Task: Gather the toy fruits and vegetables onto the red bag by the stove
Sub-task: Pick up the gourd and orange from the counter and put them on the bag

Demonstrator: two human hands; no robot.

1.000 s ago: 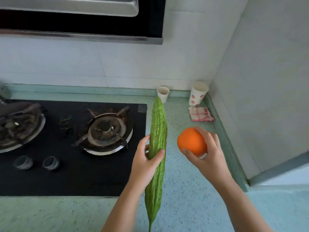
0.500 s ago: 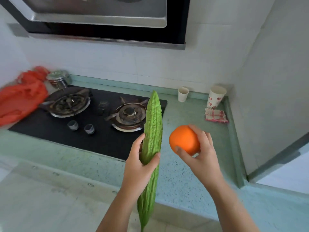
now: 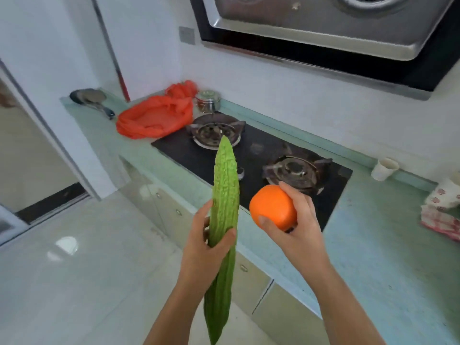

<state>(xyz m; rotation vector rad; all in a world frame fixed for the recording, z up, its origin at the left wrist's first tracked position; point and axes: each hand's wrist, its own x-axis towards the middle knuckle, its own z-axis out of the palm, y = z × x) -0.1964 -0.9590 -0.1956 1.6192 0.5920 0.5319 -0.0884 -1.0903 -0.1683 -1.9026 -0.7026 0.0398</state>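
My left hand (image 3: 201, 252) grips a long green toy bitter gourd (image 3: 225, 195) around its middle and holds it upright in front of the counter edge. My right hand (image 3: 296, 227) holds a toy orange (image 3: 271, 206) beside it, over the front edge of the stove. The red bag (image 3: 154, 117) lies crumpled on the counter to the left of the black stove (image 3: 251, 150), well beyond both hands.
A steel lidded pot (image 3: 208, 100) stands behind the bag. A dark ladle (image 3: 89, 99) lies at the counter's left end. A paper cup (image 3: 384, 169) and a red-checked cloth (image 3: 440, 220) sit at the right. The range hood (image 3: 323, 23) hangs above. Tiled floor and a doorway are at the left.
The view has swung left, and the red bag has come fully into sight. Both hands keep the gourd and the orange and have moved left along the stove front.
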